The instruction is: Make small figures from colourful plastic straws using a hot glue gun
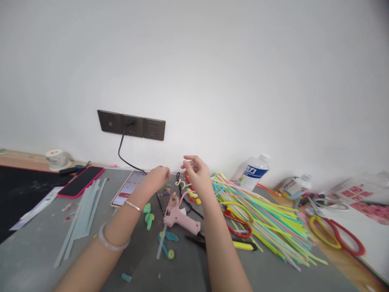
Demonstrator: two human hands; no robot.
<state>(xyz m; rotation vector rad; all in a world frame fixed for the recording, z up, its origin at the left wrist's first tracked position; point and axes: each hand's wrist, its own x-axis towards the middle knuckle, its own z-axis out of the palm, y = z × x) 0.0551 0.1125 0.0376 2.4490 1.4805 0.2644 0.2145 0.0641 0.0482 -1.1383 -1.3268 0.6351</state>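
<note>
My left hand (158, 177), with a bracelet and a bangle on its arm, is raised above the back of the grey mat (100, 265). Its fingers curl together, and whatever they may hold is hidden. My right hand (197, 172) is just across from it, fingers bent but apart, with nothing visible in them. Below and between the hands lies a pink glue gun (182, 221) with a clear glue stick (161, 243) in its rear. Around it are green bent pipe cleaner pieces (148, 215), a blue piece (164, 245) with a yellow-green ball, and small yellow and red bits (193, 194).
A bundle of colourful pipe cleaners (264, 219) spreads on the right, with red-and-yellow scissors (243, 227), a cutter (244, 245) and a white bottle (253, 172). Left are glue sticks (83, 215), a pink-cased phone (81, 181) and another phone (127, 188). A black cord (120, 148) runs from the wall socket.
</note>
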